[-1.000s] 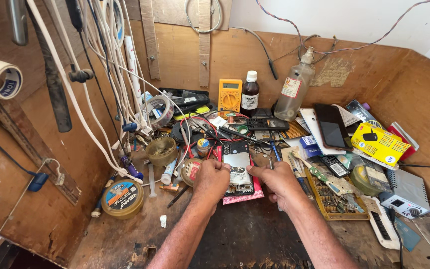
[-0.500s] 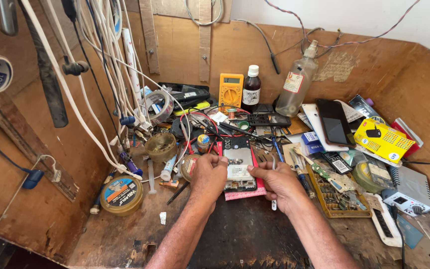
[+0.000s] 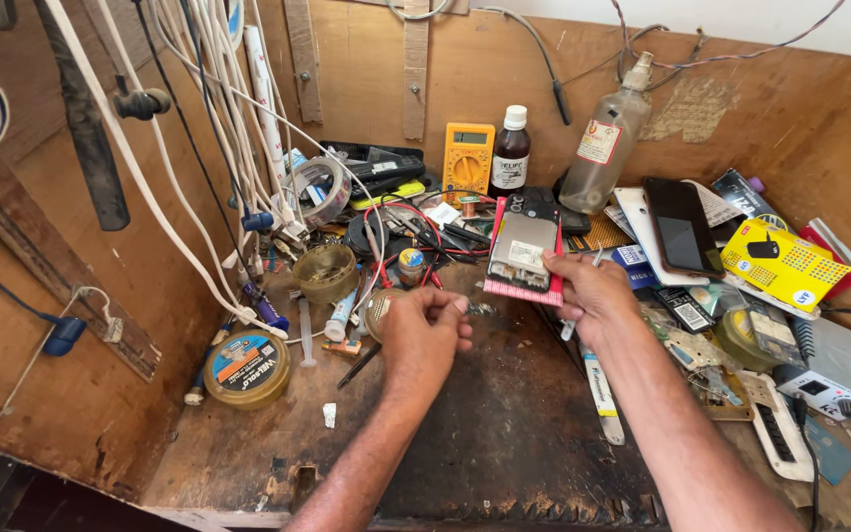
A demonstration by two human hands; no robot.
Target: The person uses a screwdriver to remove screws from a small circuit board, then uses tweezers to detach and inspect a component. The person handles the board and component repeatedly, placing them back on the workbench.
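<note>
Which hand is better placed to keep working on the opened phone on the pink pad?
Right, probably. The right hand touches the opened phone at the pink pad's edge and holds a thin tool. The left hand is curled shut, apart from the phone, nearer the small round tin.

Two bare forearms come up from the lower edge of the frame, one from the bottom centre and one from the lower right. Neither carries a sleeve, watch, bracelet or glove. The left hand (image 3: 424, 330) sits near the centre of the frame, the right hand (image 3: 595, 288) a little higher and to the right. No rings show on the visible fingers (image 3: 552, 258). Fingernails are short and unpainted.
</note>
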